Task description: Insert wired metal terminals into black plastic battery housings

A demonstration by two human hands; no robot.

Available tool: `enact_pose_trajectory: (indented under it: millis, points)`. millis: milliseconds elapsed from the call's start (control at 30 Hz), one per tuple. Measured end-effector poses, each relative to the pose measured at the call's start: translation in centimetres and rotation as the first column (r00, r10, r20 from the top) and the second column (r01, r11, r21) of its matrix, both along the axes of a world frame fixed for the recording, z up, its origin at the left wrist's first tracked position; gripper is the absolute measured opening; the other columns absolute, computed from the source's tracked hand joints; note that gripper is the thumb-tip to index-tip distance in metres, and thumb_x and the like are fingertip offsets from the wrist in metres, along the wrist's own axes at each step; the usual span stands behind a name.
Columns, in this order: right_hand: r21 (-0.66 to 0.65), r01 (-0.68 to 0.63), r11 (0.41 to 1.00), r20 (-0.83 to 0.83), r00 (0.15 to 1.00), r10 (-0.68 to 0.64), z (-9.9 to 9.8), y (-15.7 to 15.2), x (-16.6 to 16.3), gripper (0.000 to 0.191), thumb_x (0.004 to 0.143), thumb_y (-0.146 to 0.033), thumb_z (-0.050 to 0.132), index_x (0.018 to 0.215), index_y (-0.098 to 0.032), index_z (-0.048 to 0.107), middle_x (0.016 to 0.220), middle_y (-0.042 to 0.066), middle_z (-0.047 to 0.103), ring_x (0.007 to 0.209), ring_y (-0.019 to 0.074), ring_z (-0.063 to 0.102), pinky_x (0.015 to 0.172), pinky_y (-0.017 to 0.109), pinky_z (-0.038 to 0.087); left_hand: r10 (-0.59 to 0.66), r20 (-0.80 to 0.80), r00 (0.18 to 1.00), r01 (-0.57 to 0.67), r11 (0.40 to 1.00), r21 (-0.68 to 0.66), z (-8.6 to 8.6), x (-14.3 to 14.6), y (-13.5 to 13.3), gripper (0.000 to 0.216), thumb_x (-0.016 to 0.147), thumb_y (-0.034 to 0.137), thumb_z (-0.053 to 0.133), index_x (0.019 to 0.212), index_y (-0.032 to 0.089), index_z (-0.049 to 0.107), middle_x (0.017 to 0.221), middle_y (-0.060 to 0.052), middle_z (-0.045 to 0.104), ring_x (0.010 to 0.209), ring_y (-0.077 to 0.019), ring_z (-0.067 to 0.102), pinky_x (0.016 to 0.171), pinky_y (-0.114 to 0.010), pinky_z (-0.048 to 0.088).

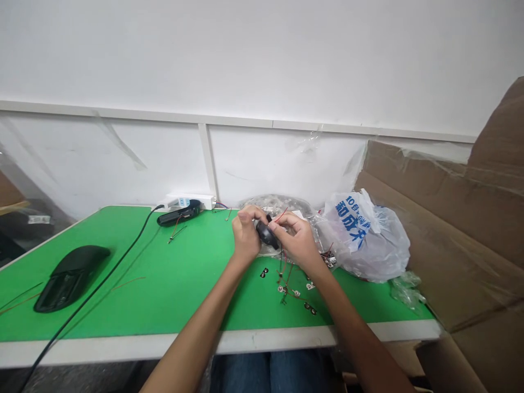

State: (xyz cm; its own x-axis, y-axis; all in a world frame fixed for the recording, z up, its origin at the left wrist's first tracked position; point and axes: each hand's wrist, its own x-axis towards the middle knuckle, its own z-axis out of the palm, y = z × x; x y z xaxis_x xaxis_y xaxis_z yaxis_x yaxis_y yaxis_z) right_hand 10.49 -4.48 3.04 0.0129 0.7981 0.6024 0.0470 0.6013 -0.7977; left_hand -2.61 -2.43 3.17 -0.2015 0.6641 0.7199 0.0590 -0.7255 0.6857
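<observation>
My left hand point(246, 233) is closed around a black rounded plastic casing point(268, 236), held up over the middle of the green table. My right hand point(298, 240) pinches at the casing's near right side, where a thin red wire point(281, 214) sticks up by the fingertips. Exactly what sits between those fingertips is too small to tell. Below the hands, thin red and black wires hang or lie among small metal battery contacts point(296, 293). A pair of dark contacts point(264, 272) lies slightly left of them.
A larger black casing point(77, 273) with an open compartment lies left, another black casing point(178, 214) farther back beside a white power strip point(190, 200). A black cable point(123, 256) crosses the table. Clear bag point(270, 203), white bag point(385, 240) and cardboard point(442, 218) stand right.
</observation>
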Motion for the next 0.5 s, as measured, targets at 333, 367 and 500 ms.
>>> enact_pose_trajectory:
  millis: [333, 367, 500]
  points:
    - [-0.072, 0.008, 0.997, -0.072, 0.997, -0.014, -1.2, 0.0, -1.5, 0.023, 0.086, -0.044, 0.072, 0.079, -0.023, 0.070, 0.094, 0.005, 0.070, 0.097, 0.0237, 0.065, 0.092, 0.038, 0.051, -0.241, 0.411, 0.879, 0.293, 0.954, -0.067, -0.8, 1.9, 0.4, 0.075, 0.091, 0.090, 0.042, 0.061, 0.022, 0.055, 0.064, -0.002, 0.054, 0.066, -0.0170, 0.055, 0.070, -0.030, 0.049]
    - [-0.084, 0.001, 0.996, -0.069, 0.998, -0.007, -1.1, 0.1, -1.4, 0.024, 0.084, -0.045, 0.074, 0.077, -0.023, 0.071, 0.099, 0.006, 0.070, 0.103, 0.0247, 0.064, 0.096, 0.039, 0.050, -0.245, 0.417, 0.875, 0.299, 0.952, -0.069, -0.8, 1.9, 0.4, 0.075, 0.091, 0.090, 0.044, 0.060, 0.022, 0.053, 0.062, -0.001, 0.050, 0.063, -0.0161, 0.051, 0.066, -0.030, 0.046]
    - [-0.230, -0.121, 0.966, -0.125, 0.988, 0.094, -0.8, -0.1, -0.9, 0.026, 0.079, -0.047, 0.078, 0.075, -0.022, 0.072, 0.095, 0.004, 0.068, 0.096, 0.0224, 0.062, 0.089, 0.036, 0.049, -0.285, 0.365, 0.886, 0.342, 0.934, -0.101, -1.0, 1.7, 0.4, 0.074, 0.091, 0.089, 0.045, 0.059, 0.023, 0.049, 0.059, 0.001, 0.042, 0.057, -0.0153, 0.041, 0.059, -0.031, 0.037]
